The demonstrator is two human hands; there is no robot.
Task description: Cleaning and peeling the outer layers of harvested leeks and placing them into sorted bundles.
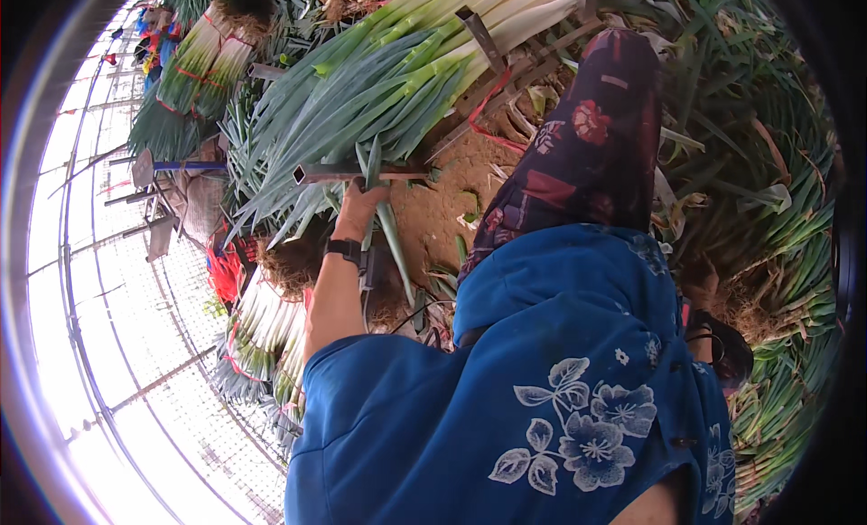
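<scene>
My left hand [359, 210], with a dark band on its wrist, is closed round a few loose green onion leaves [390, 238] that stick out above and below the fist. It is beside a square metal bar [361, 173] of a low rack. Across that rack lies a big heap of long green onions [397, 78], leaves toward the left and pale stems toward the upper right. At the right, beyond my blue flowered top, my right hand [701, 281] reaches down beside onion roots [748, 310]. Its fingers are in shadow and mostly hidden.
Red-tied onion bundles stand at the upper left [206, 60] and lower left [271, 331], near a mesh wall [135, 344]. Red ties [226, 270] hang beside the lower ones. My leg in patterned trousers [578, 136] is beside the rack. Loose onions [786, 407] cover the right side.
</scene>
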